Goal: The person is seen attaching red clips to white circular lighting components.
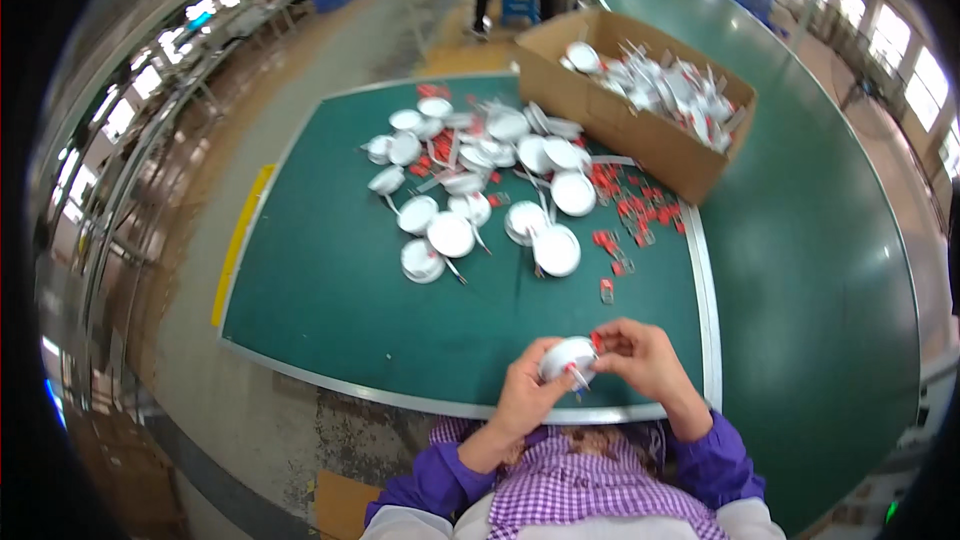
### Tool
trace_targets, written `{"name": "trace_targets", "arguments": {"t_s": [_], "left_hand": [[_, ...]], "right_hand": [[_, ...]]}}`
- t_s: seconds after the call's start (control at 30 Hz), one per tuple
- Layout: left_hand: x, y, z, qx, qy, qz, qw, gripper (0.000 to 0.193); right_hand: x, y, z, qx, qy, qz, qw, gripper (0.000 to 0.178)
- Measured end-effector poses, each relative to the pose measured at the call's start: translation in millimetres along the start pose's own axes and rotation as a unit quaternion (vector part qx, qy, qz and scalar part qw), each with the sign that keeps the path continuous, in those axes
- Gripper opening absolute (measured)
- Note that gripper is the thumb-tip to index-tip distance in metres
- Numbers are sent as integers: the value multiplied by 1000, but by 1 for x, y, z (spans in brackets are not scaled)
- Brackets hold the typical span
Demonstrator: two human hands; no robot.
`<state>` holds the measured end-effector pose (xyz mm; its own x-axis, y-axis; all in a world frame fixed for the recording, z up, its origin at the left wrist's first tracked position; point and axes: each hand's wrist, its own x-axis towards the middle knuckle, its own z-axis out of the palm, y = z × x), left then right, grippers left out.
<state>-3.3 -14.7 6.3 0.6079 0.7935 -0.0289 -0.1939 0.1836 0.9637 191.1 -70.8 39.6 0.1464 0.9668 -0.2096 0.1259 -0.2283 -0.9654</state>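
Near the table's front edge my left hand (522, 388) is closed around a white round disc-shaped fixture (566, 356). A short white cable with thin wire ends hangs from the fixture's near side. My right hand (644, 360) pinches a small red piece (597, 341) against the fixture's right side; fingers partly cover it. Beyond my hands lies a loose heap of similar white round fixtures (451, 235), many with short cables. Small red pieces with pale loop-like ends (640, 215) are scattered to the heap's right, and more show among the fixtures.
The green table (330, 280) has a pale metal rim. A cardboard box (640, 140) full of white parts stands at its far right corner. A long green surface (800, 310) runs along the right. Yellow tape (243, 245) marks the left side. Another person sits far ahead.
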Motion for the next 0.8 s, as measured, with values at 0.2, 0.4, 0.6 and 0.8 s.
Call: {"name": "trace_targets", "arguments": {"t_s": [0.2, 0.4, 0.6, 0.8], "left_hand": [[10, -4, -3, -137, 39, -39, 989, 42], [17, 4, -22, -6, 88, -1, 996, 44], [1, 11, -35, -114, 111, -40, 986, 29], [1, -11, -30, -336, 34, -143, 930, 29]], "right_hand": [[1, 16, 18, 201, 43, 31, 978, 34], [15, 23, -19, -72, 148, -21, 986, 24], [52, 31, -22, -320, 196, -180, 909, 19], [53, 51, -19, -493, 166, -248, 817, 18]]}}
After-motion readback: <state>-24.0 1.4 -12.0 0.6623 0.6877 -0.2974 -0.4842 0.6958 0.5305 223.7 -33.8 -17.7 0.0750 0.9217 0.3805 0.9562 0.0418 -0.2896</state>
